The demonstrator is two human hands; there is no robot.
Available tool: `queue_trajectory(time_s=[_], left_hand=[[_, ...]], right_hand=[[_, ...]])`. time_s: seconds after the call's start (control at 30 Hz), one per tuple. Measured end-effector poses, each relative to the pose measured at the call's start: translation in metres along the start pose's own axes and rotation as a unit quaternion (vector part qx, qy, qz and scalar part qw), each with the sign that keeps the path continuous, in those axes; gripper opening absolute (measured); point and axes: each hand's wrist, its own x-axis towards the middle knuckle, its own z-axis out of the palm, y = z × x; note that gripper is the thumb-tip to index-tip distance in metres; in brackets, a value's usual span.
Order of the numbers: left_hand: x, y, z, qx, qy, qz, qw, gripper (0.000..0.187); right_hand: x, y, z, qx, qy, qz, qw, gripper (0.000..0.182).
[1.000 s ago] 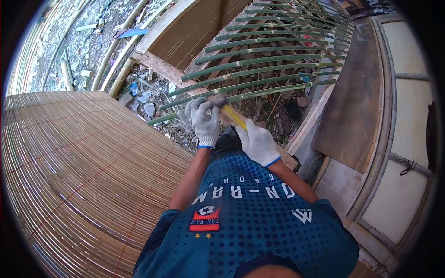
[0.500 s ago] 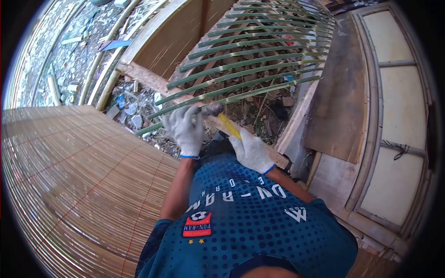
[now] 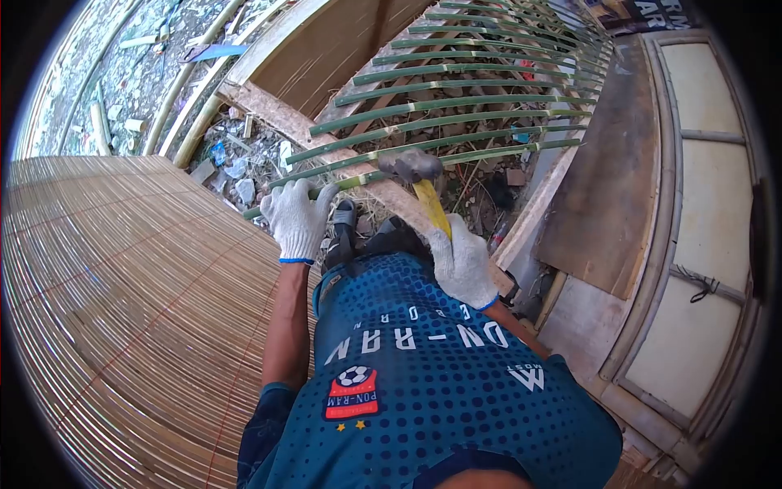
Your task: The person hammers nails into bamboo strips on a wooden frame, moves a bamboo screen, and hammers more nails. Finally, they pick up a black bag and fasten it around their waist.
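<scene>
My right hand, in a white knit glove with a blue cuff, is closed around the yellow handle of a hammer. The hammer's dull grey head is raised in front of the nearest green bamboo slat, over the wooden beam. On the left, my gloved left hand grips that slat near its left end, thumb pointing right along it. The slat lies across the pinkish wooden beam. Whether a nail is there cannot be made out.
Several parallel bamboo slats span the frame beyond, with rubble beneath. A slatted bamboo screen fills the left side. On the right are a brown board and pale panels with bamboo edging. A blue-handled saw lies at upper left.
My left hand has moved left and down along the slat, away from the hammer head. The hammer and right hand have shifted right, and the view has turned slightly.
</scene>
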Motion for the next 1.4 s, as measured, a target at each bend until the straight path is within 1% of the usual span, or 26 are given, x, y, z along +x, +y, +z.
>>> queue_trajectory(time_s=[0.03,0.13,0.2,0.23,0.3,0.37,0.4,0.43,0.53,0.6,0.67,0.7,0.73,0.77,0.8,0.83,0.9,0.93,0.97,1.0,1.03,1.1,1.17,1.23,1.33,1.4], left_hand=[[0.000,0.001,-0.001,-0.003,0.004,0.002,1.000,0.042],[0.000,0.001,-0.002,0.001,-0.004,0.000,1.000,0.042],[-0.001,0.001,0.000,-0.006,0.004,0.000,1.000,0.043],[0.000,-0.001,0.000,-0.013,0.014,0.011,1.000,0.043],[-0.001,-0.004,0.003,-0.032,0.035,0.025,0.999,0.043],[-0.004,0.000,0.000,-0.021,0.014,0.011,1.000,0.044],[-0.001,0.001,-0.002,-0.014,0.007,0.006,1.000,0.044],[-0.001,-0.003,0.006,-0.012,0.040,0.017,0.999,0.046],[-0.001,-0.004,0.006,-0.007,0.027,0.009,1.000,0.046],[-0.007,-0.004,0.006,-0.012,0.028,0.019,0.999,0.046],[0.000,-0.005,0.009,-0.017,0.049,0.014,0.999,0.046],[-0.001,-0.010,0.017,-0.033,0.080,0.037,0.996,0.046],[-0.004,-0.008,0.014,-0.027,0.051,0.021,0.998,0.045],[-0.001,-0.001,0.004,-0.022,0.030,0.008,0.999,0.043],[-0.002,0.002,-0.003,-0.014,0.004,-0.002,1.000,0.043],[-0.002,-0.001,0.001,-0.012,0.019,0.011,1.000,0.044],[-0.001,-0.003,0.001,-0.009,0.009,0.010,1.000,0.044],[-0.001,-0.003,0.002,-0.009,0.007,0.007,1.000,0.044],[-0.001,-0.003,0.006,-0.023,0.060,0.026,0.998,0.047],[0.002,-0.004,0.008,-0.026,0.068,0.031,0.997,0.047],[0.009,-0.004,0.010,-0.028,0.083,0.030,0.996,0.047],[-0.001,-0.003,0.006,-0.027,0.058,0.020,0.998,0.046],[0.002,0.000,0.004,-0.033,0.058,0.015,0.998,0.045],[0.002,0.000,0.004,-0.034,0.051,0.017,0.998,0.045],[0.006,-0.003,0.006,-0.024,0.065,0.023,0.997,0.042],[-0.002,0.001,0.000,-0.006,0.075,0.041,0.996,0.039]], right_hand=[[0.002,-0.006,-0.002,0.001,0.018,-0.040,0.999,0.027],[0.004,0.006,0.011,-0.041,0.029,-0.083,0.995,0.025],[0.009,0.030,0.021,-0.131,-0.037,-0.036,0.990,0.022],[0.014,0.026,0.022,-0.174,-0.069,-0.011,0.982,0.021],[0.015,0.009,0.009,-0.096,-0.019,-0.045,0.994,0.020],[0.007,-0.023,-0.009,0.000,0.020,-0.063,0.998,0.019],[0.006,-0.012,-0.002,0.014,0.060,-0.114,0.992,0.018],[0.002,0.006,0.011,0.029,0.102,-0.163,0.981,0.018],[0.012,0.022,0.025,-0.029,0.016,-0.106,0.994,0.020],[0.008,0.049,0.049,-0.149,-0.052,0.055,0.986,0.025],[0.020,0.029,0.033,-0.108,0.004,0.013,0.994,0.026],[0.013,0.001,0.018,-0.068,0.028,0.008,0.997,0.025],[0.008,-0.015,0.007,-0.030,0.051,0.002,0.998,0.024],[0.003,-0.020,0.006,0.050,0.097,-0.035,0.993,0.021],[-0.004,-0.001,0.015,0.037,0.115,-0.079,0.989,0.021],[-0.008,0.033,0.033,0.022,0.137,-0.129,0.982,0.021],[-0.002,0.041,0.047,-0.092,0.110,-0.158,0.977,0.023],[0.003,0.044,0.053,-0.187,-0.064,0.029,0.980,0.023],[-0.001,0.053,0.057,-0.184,-0.036,0.025,0.982,0.024],[0.000,0.059,0.061,-0.180,-0.008,0.017,0.984,0.024],[0.011,0.053,0.056,-0.140,0.023,-0.021,0.990,0.025],[0.000,0.028,0.042,-0.058,0.075,-0.059,0.994,0.026],[0.006,0.040,0.054,-0.062,0.087,-0.095,0.990,0.027],[0.002,0.044,0.065,-0.148,-0.003,-0.001,0.989,0.030],[-0.002,0.053,0.064,-0.147,-0.010,0.023,0.989,0.030],[-0.015,0.052,0.053,-0.107,0.025,0.019,0.994,0.030]])
